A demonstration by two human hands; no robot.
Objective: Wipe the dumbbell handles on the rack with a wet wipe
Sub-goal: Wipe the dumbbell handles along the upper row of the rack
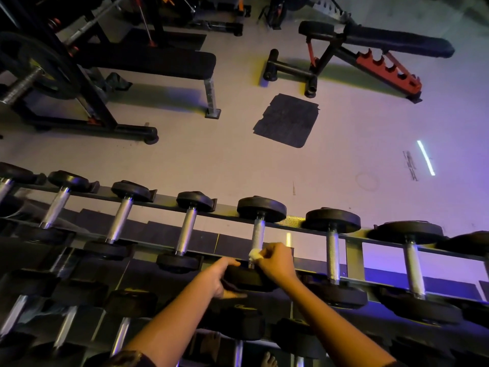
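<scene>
Head view, sole entry.

Item in hand: wet wipe (255, 254), a small white wad, pinched in the curled fingertips of the right hand (276, 260) and pressed against the near end of a dumbbell handle (258, 234). Left hand (219, 278): fingers and thumb curled round the near black head (248, 280) of the same dumbbell, apparently to steady it.

Location: the dumbbell lies mid-row across the top tier of the rack (225, 216). Its heads sit at the two rails and its handle spans the gap between them.

Step, as judged: wiping of this handle, at its near end. To do it well:
- The wipe wraps round the bar rather than dabbing one face.
- The wipe travels the full length to the far head.
- The left hand's hold keeps the dumbbell from rolling.
- The knurling probably wants firm pressure and a twist to reach the grooves.

Appearance: the handle is a straight silver bar, finely knurled, with a dull sheen. The heads are round, black and rubber-like. Neighbouring dumbbells are alike, with heads larger toward the right. Whether the handle is wet or dry cannot be told.

Also present:
- Flat bench (158, 63)
- Incline bench (402, 45)
- Dark mat (287, 120) on a pale floor (211, 160)
</scene>
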